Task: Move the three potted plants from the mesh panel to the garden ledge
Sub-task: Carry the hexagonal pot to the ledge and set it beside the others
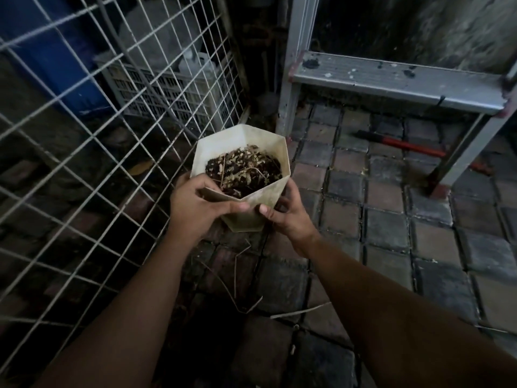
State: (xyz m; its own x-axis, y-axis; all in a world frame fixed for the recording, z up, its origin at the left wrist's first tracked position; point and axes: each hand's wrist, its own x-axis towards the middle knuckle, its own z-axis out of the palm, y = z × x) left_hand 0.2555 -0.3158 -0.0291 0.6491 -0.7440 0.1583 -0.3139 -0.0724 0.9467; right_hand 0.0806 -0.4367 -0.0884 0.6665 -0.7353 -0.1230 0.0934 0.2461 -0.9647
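Potted plant [242,175], a cream faceted pot filled with dark soil and dry, straw-coloured stems, is being held above the paving stones [387,228], just beside the lower edge of the white wire mesh panel [112,130] that is leaning at the left. Both hands are grasping it: the left hand [200,208] is wrapping over the near-left rim with the thumb lying along the front facet, and the right hand [288,217] is cupping the near-right wall, its thumb pressing on the front. The pot is sitting between the two hands and slightly beyond them, tilting a little toward the person, so the soil surface is showing. Carrying it well probably means keeping the rim level so the loose soil is not spilling, sliding one hand lower for support since the walls look thin and may flex, and steering clear of the mesh wires and the metal ladder step [391,79] ahead. No garden ledge is showing here, so the destination cannot be judged. A red-handled tool [402,145] is lying on the paving under the step, well apart from the pot.
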